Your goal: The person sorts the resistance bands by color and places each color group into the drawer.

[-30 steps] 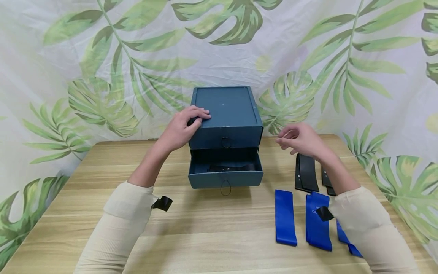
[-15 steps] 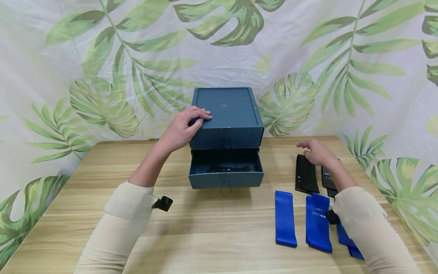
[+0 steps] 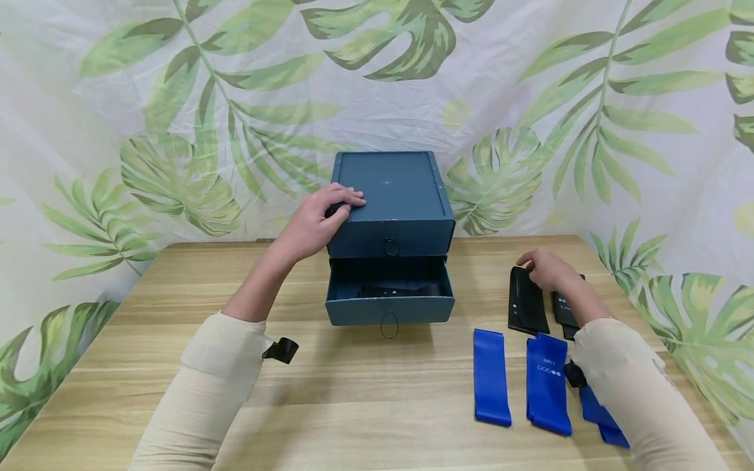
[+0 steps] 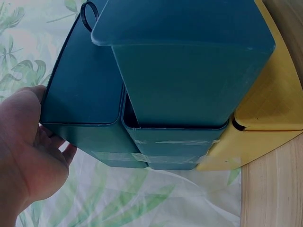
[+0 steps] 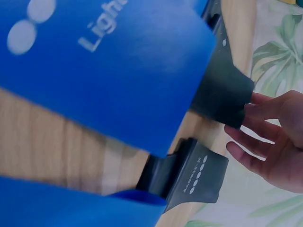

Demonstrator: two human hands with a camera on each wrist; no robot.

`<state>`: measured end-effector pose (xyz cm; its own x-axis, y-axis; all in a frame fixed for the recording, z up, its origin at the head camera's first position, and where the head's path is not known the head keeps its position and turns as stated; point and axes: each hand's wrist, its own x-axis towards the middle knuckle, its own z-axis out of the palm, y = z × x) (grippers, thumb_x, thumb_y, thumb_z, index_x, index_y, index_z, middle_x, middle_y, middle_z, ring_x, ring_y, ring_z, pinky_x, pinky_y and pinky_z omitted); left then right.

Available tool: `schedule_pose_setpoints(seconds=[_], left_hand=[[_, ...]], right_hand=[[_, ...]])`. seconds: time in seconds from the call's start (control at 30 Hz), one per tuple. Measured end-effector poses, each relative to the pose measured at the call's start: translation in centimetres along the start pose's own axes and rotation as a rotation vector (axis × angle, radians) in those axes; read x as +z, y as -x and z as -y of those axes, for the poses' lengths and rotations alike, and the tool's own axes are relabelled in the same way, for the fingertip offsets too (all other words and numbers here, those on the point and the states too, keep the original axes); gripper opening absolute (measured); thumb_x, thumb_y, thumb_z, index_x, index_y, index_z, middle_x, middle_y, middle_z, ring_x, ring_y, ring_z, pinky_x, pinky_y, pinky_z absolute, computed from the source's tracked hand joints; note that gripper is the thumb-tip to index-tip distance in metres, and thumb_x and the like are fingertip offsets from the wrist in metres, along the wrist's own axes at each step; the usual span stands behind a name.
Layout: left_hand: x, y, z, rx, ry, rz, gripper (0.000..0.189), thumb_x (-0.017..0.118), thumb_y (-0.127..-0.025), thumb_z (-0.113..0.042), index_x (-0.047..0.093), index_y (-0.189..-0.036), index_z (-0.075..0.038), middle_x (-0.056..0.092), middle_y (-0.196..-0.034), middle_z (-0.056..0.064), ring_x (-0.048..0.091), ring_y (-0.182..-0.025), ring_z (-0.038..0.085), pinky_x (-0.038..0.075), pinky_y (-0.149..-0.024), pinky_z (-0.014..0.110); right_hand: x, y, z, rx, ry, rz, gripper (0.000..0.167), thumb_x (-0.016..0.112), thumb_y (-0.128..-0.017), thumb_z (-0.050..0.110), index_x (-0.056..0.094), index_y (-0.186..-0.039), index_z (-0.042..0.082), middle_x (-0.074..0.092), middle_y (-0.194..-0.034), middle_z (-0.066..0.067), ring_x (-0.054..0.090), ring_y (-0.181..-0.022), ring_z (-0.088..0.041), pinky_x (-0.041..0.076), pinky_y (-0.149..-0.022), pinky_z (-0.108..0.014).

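Note:
My left hand [image 3: 315, 219] rests on the top left edge of a blue drawer box [image 3: 391, 190]. In the left wrist view its fingers curl round the box's edge. The lower drawer [image 3: 353, 311] is pulled out, with a black band [image 3: 421, 290] lying inside. At the right, my right hand [image 3: 550, 269] pinches the far end of a folded black resistance band [image 3: 526, 307] on the table. The right wrist view shows fingertips on both sides of that band's end [image 5: 229, 94]. Beside it lies a second black resistance band [image 5: 203, 177], marked X-Heavy.
Nearer on the wooden table [image 3: 353, 399] lie several blue resistance bands, among them a plain one [image 3: 491, 379] and one marked Light [image 3: 548, 386]. A third [image 3: 601, 415] is partly under the right sleeve. A leaf-print cloth [image 3: 383, 98] hangs behind the table.
My right hand has moved right and down from beside the box to the far end of the black resistance band and taken hold there. The left hand stays on the box.

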<state>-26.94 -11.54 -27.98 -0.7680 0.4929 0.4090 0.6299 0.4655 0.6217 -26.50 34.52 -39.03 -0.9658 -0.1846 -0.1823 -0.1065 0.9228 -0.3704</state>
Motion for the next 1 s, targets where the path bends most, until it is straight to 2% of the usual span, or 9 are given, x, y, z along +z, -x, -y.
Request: schedule_pose_setpoints(seconds=[0.17,0.37,0.53,0.77,1.0], left_hand=[[0.0,0.0,0.0,-0.002,0.001,-0.004,0.032,0.046,-0.107,-0.004,0.071,-0.126,0.002,0.062,-0.139,0.017,0.047,-0.142,0.034,0.036,-0.118,0.052],[0.0,0.0,-0.2,0.010,0.001,-0.013,0.033,0.045,-0.106,-0.006,0.071,-0.125,0.003,0.062,-0.138,0.018,0.047,-0.142,0.036,0.036,-0.117,0.054],[0.0,0.0,-0.2,0.012,-0.009,-0.019,0.033,0.045,-0.105,-0.006,0.071,-0.124,0.003,0.063,-0.137,0.018,0.047,-0.141,0.036,0.037,-0.117,0.054],[0.1,-0.1,-0.1,-0.012,-0.016,-0.002,0.033,0.045,-0.107,-0.005,0.071,-0.127,0.001,0.062,-0.140,0.016,0.046,-0.142,0.034,0.036,-0.118,0.052],[0.1,0.0,-0.1,-0.005,-0.027,-0.007,0.034,0.045,-0.107,-0.006,0.071,-0.127,0.001,0.061,-0.140,0.016,0.046,-0.142,0.034,0.035,-0.118,0.052]], right_hand=[[0.0,0.1,-0.1,0.014,0.051,-0.028,0.038,0.052,-0.089,-0.013,0.064,-0.125,-0.014,0.063,-0.119,-0.041,0.066,-0.096,-0.042,0.056,-0.079,-0.049],[-0.4,0.7,0.8,0.010,0.028,-0.130,0.025,0.058,-0.093,-0.007,0.068,-0.115,-0.012,0.066,-0.109,-0.033,0.062,-0.085,-0.037,0.053,-0.076,-0.050],[-0.3,0.8,1.8,-0.045,-0.014,-0.204,0.022,0.059,-0.093,-0.004,0.070,-0.111,-0.011,0.069,-0.102,-0.028,0.063,-0.086,-0.037,0.053,-0.077,-0.052],[-0.7,1.1,3.5,-0.106,-0.072,-0.286,0.025,0.063,-0.096,0.000,0.069,-0.117,-0.013,0.070,-0.112,-0.031,0.066,-0.102,-0.048,0.054,-0.086,-0.058],[-1.8,2.4,5.9,-0.156,-0.150,-0.331,0.024,0.065,-0.098,0.002,0.069,-0.117,-0.011,0.071,-0.111,-0.030,0.069,-0.098,-0.045,0.057,-0.081,-0.056]])
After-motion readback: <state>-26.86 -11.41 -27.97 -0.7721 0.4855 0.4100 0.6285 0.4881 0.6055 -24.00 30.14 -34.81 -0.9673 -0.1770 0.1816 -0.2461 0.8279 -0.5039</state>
